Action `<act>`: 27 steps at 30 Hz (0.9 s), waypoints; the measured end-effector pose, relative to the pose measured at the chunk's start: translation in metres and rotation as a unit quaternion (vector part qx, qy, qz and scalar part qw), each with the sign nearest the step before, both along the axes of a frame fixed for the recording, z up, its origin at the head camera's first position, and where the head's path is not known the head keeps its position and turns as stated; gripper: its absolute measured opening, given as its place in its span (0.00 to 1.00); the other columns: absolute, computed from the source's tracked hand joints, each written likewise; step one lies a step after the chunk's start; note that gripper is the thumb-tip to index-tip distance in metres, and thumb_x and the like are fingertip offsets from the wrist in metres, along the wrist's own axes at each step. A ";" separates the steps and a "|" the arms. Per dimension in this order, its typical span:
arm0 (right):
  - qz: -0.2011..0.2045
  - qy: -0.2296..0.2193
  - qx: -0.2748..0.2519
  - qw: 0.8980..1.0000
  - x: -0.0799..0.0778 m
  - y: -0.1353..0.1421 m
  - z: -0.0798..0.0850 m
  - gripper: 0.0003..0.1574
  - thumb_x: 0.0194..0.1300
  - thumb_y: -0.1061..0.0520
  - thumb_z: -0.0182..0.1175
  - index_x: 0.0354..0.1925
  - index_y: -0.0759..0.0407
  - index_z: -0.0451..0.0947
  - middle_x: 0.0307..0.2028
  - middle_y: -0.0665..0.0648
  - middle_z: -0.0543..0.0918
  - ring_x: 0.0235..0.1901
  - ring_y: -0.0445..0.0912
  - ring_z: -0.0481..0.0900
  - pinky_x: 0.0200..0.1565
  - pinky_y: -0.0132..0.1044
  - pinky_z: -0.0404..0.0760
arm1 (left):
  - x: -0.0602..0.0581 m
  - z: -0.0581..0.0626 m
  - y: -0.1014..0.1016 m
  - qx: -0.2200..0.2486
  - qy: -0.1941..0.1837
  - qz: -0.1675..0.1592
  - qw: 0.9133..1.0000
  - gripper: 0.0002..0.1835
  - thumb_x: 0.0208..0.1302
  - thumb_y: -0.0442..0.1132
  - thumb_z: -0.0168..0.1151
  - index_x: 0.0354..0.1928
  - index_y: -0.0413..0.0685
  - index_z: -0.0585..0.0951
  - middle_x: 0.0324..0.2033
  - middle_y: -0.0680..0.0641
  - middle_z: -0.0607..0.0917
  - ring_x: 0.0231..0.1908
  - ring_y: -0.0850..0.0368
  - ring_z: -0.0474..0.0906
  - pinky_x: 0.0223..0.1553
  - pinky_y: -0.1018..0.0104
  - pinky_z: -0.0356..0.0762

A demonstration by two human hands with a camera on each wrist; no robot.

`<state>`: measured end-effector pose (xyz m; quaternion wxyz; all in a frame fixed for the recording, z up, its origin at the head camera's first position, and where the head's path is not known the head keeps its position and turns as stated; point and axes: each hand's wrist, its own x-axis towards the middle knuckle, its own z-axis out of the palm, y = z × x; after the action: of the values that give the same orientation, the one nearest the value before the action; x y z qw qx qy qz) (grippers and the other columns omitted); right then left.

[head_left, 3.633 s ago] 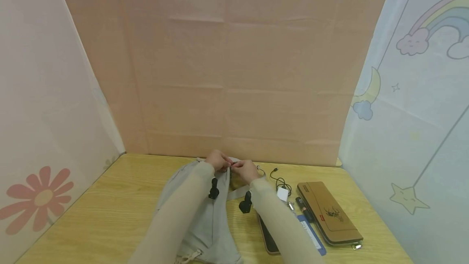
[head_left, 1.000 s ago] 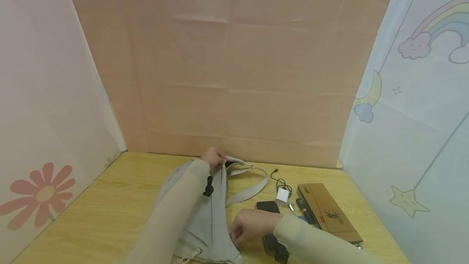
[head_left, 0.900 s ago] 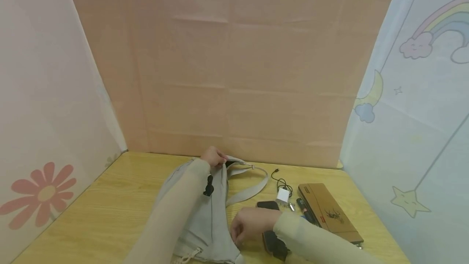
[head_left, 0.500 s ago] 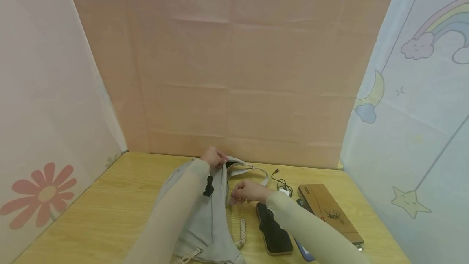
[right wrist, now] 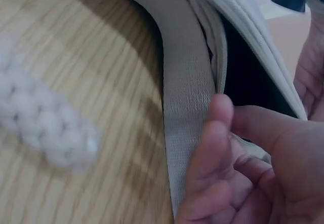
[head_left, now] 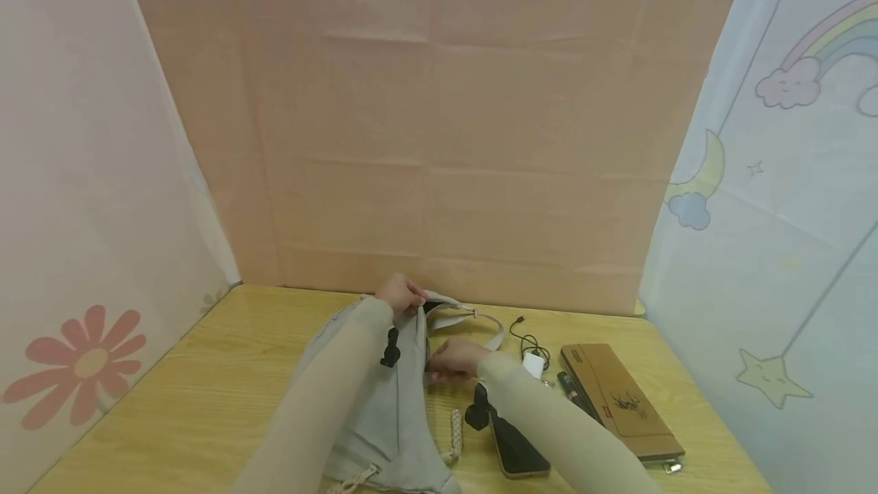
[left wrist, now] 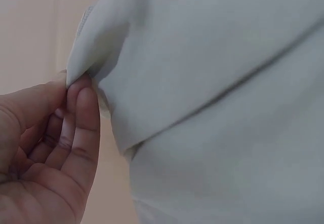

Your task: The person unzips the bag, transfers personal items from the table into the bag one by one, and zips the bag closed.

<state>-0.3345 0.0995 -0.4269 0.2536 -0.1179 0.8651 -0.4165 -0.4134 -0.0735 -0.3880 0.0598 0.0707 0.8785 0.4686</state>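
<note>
A light grey fabric bag point(head_left: 373, 418) lies on the table, its side opening gaping near the top. My left hand point(head_left: 399, 294) pinches the bag's top edge between thumb and fingers; in the left wrist view, that hand point(left wrist: 55, 148) has a fold of the cloth at its fingertips. Lower on the same opening is my right hand point(head_left: 458, 358). In the right wrist view, the right hand's thumb and forefinger point(right wrist: 221, 110) pinch the rim of the opening, beside the flat strap point(right wrist: 185, 82). The inside of the bag looks dark. A braided cord point(head_left: 456, 433) lies by the bag's lower side.
Right of the bag on the wooden table point(head_left: 199, 372) lie a phone point(head_left: 517, 452) partly under my right forearm, a white charger point(head_left: 533, 364) with a black cable point(head_left: 528, 345), a dark marker-like stick point(head_left: 569, 387) and a brown zip case point(head_left: 620, 402). An upright brown sheet point(head_left: 439, 136) stands behind.
My right hand left the bag's top, went down to its lower side, then came back up to the opening's middle. The opening gapes wider and the braided cord shows. My left hand stays at the top.
</note>
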 end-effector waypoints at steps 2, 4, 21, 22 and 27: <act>-0.008 -0.003 0.006 1.000 -0.001 0.003 -0.001 0.13 0.66 0.62 0.54 0.26 0.62 0.81 0.17 0.48 0.79 0.13 0.35 0.67 0.17 0.26 0.60 | -0.001 -0.001 -0.001 0.007 0.004 -0.004 1.000 0.06 0.61 0.28 0.64 0.37 0.35 0.87 0.39 0.41 0.87 0.22 0.62 0.78 0.27 0.70 0.78; -0.017 -0.005 0.010 1.000 -0.001 0.006 -0.002 0.12 0.66 0.62 0.54 0.28 0.63 0.82 0.17 0.48 0.79 0.14 0.35 0.68 0.17 0.25 0.61 | -0.002 -0.001 -0.002 0.014 0.010 -0.005 1.000 0.06 0.61 0.27 0.63 0.38 0.34 0.87 0.41 0.40 0.87 0.22 0.62 0.78 0.27 0.70 0.79; -0.012 -0.017 -0.004 1.000 -0.004 0.010 -0.008 0.12 0.65 0.62 0.56 0.32 0.67 0.85 0.23 0.53 0.86 0.18 0.36 0.75 0.21 0.25 0.68 | 0.028 -0.017 0.045 -0.314 0.046 -0.044 0.947 0.13 0.53 0.40 0.72 0.34 0.35 0.83 0.34 0.43 0.85 0.20 0.58 0.73 0.21 0.68 0.71; -0.011 -0.020 -0.008 1.000 -0.004 0.010 -0.008 0.12 0.65 0.63 0.56 0.33 0.68 0.85 0.23 0.53 0.86 0.18 0.36 0.75 0.21 0.25 0.68 | 0.031 -0.018 0.047 -0.342 0.038 -0.049 0.938 0.15 0.54 0.42 0.71 0.36 0.36 0.84 0.38 0.43 0.85 0.23 0.58 0.74 0.24 0.67 0.72; -0.012 -0.024 -0.015 1.000 -0.006 0.009 -0.010 0.12 0.64 0.63 0.56 0.34 0.69 0.85 0.24 0.53 0.86 0.19 0.37 0.76 0.21 0.26 0.68 | 0.045 -0.018 0.053 -0.425 -0.009 -0.068 0.902 0.10 0.57 0.47 0.67 0.28 0.48 0.84 0.30 0.51 0.83 0.24 0.58 0.71 0.25 0.68 0.68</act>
<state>-0.3400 0.1090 -0.4370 0.2675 -0.1017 0.8535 -0.4355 -0.3683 -0.0207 -0.4057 0.1239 0.0940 0.9868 0.0459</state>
